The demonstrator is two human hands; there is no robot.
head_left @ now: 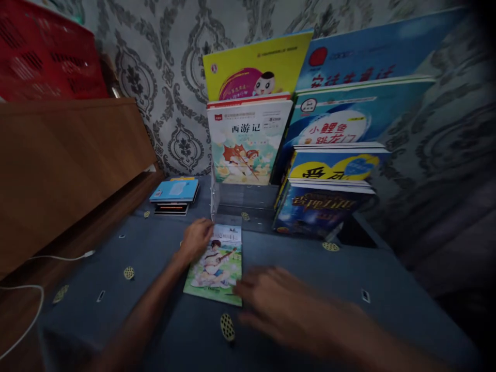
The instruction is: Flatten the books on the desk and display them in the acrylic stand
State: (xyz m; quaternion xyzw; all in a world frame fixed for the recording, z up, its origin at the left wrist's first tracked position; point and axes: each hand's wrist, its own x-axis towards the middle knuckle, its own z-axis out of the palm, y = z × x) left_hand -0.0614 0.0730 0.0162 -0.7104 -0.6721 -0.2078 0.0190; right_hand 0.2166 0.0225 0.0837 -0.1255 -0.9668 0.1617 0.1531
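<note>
A thin green picture book (215,263) lies flat on the blue tablecloth (155,243) in front of a clear tiered book stand (236,204). My left hand (196,238) rests on the book's upper left corner, fingers curled over its edge. My right hand (271,302) hovers at the book's lower right corner, blurred by motion, fingers pointing left and partly spread. The stand holds a white storybook (248,142) with a yellow book (256,67) behind it.
Several blue books (333,155) stand stepped on the right of the stand. A small stack of books (174,194) lies at the back left. A wooden board (65,165) runs along the left, with a white cable (23,315) and a red crate (46,51). Patterned wallpaper is behind.
</note>
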